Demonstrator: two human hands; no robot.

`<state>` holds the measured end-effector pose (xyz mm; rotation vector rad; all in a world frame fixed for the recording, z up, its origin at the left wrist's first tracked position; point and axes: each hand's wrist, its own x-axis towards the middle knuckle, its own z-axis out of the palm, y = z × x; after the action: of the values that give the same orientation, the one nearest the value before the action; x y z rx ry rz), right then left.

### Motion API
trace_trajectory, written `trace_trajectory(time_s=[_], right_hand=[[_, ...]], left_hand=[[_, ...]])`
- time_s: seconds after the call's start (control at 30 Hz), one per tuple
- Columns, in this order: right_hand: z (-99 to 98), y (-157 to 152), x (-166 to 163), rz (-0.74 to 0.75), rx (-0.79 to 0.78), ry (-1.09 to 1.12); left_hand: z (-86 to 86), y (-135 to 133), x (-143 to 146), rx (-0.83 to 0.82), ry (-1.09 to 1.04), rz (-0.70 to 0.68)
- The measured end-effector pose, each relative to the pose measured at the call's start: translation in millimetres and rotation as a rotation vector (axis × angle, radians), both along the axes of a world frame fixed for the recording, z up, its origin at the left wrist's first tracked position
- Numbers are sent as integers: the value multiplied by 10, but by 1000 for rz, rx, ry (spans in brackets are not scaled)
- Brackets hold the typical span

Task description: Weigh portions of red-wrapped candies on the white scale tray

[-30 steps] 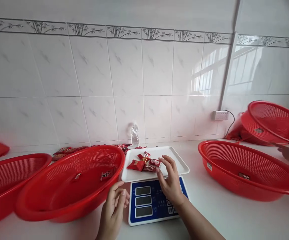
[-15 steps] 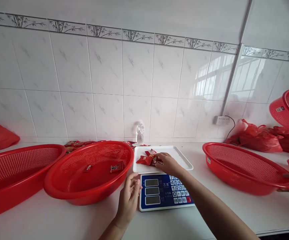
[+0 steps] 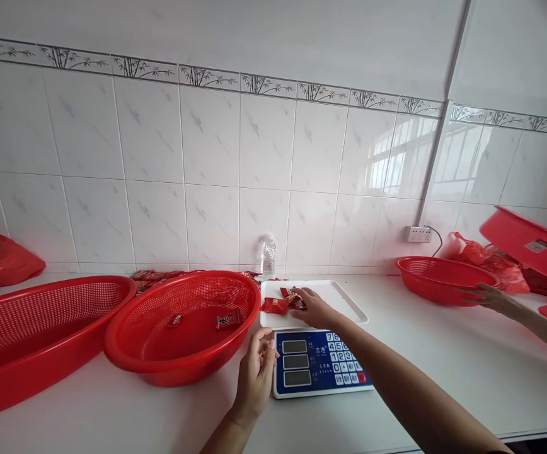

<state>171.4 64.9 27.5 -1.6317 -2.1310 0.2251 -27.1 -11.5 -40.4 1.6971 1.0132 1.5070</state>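
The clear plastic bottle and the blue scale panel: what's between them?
In the head view, a white rectangular tray lies there, holding shiny red wrapped packets, with the right hand on them.

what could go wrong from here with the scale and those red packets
The right hand is at the red-wrapped packets on the white weighing tray, so pressing down might skew a reading.
The right forearm crosses over the edge of the scale's keypad; dipping might press a key.
The red perforated basket sits close to the tray's left end, so a dragged packet might drop in.
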Motion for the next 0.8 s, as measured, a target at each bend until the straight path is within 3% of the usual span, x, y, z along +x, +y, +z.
trace_trajectory(time_s=[0.27,0.8], right_hand=[[-26,166,-251,64,-11,-76],[-64,295,-64,-29,156,-115]], left_hand=[[-34,20,-18,14,34,-16],[-8,26,-19,22,38,-7]])
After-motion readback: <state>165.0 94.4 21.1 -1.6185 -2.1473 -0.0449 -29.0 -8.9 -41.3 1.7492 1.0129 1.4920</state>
